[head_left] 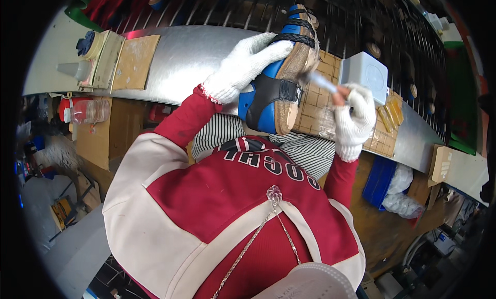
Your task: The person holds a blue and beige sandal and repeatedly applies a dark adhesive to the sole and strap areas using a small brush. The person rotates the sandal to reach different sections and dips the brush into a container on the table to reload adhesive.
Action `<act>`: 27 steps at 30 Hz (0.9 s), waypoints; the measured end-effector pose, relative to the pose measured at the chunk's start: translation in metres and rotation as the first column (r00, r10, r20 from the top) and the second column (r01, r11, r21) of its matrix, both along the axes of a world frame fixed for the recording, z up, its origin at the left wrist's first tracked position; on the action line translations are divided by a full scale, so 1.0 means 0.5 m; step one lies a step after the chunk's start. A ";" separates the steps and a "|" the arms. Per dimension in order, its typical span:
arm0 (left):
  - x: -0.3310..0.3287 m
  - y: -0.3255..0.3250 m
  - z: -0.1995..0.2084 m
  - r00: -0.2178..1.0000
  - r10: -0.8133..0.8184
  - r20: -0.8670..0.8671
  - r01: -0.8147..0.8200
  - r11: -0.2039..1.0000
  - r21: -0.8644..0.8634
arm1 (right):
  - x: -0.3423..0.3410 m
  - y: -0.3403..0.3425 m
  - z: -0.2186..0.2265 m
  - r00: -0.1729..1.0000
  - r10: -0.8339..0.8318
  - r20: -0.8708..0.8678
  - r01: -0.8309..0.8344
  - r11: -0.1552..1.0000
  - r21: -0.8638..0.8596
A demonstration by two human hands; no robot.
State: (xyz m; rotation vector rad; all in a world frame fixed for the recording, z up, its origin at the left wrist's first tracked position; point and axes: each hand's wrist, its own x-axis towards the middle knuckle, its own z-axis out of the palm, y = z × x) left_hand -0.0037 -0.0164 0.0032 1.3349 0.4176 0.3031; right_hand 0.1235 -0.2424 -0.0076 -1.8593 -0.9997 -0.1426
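My left hand [250,66], in a white knit glove, grips a sandal [264,102] mounted on a blue shoe last. The sandal has black straps, braided ones toward the far end, and a brown cork-like sole edge turned to the right. In my right hand [355,120], also gloved with bare fingertips showing, is a small brush [324,82] with a pale handle. Its blurred head is at the sole edge; whether it touches cannot be made out. My right fingers are closed round the handle. Beneath the sandal's right side lies a tan board [326,66] with a grid pattern.
A pale grey box-like container [364,75] stands right of the board, beside translucent yellow pieces [391,113]. The metal bench [178,56] carries a flat tan panel [136,61] at left. Behind runs a rack of metal rods [227,12]. A blue crate [380,182] sits low at right.
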 end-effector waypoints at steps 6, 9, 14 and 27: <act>-0.006 -0.011 -0.016 0.992 0.123 0.017 -0.121 0.989 -0.088 | -0.026 -0.012 -0.014 0.920 0.129 -0.370 -0.132 0.991 0.018; -0.011 -0.010 -0.026 0.984 0.175 0.020 -0.174 0.982 -0.071 | -0.044 -0.051 0.006 0.830 0.159 -0.535 -0.204 0.979 -0.026; -0.016 -0.002 -0.032 0.978 0.205 0.034 -0.206 0.978 0.021 | -0.058 -0.063 0.009 0.961 0.076 -0.266 -0.132 0.971 -0.200; -0.022 0.006 -0.043 0.986 0.164 0.004 -0.164 0.986 -0.026 | -0.046 -0.025 0.000 0.985 0.095 0.143 -0.065 0.977 -0.201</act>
